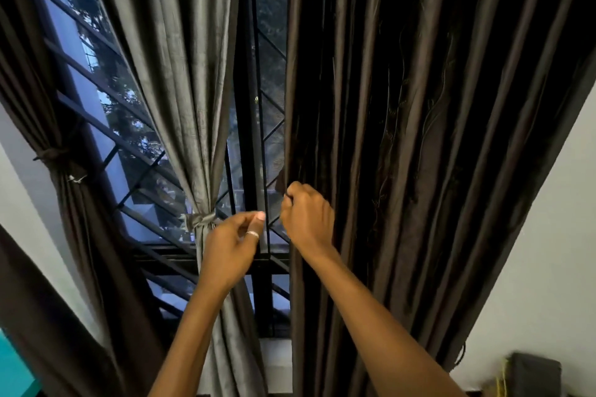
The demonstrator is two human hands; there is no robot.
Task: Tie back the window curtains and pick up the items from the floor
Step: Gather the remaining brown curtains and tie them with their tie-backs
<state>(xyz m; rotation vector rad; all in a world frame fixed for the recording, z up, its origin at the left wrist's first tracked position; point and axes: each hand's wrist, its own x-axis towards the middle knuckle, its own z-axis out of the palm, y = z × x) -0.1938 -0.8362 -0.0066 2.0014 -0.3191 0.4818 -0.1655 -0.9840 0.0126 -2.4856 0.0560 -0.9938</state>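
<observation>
Rightward, loose dark curtain (419, 106) hides window grille (106, 135); grey curtain (180, 58) tied w/ sash (201, 219).

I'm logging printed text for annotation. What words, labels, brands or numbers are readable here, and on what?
None: nothing in the head view can be read as text.
The grey curtain, its tie band, the dark brown curtain and the window frame are plain. The dark box at lower right shows no legible marking.

Barred window (96, 113), white walls (548, 251).
</observation>
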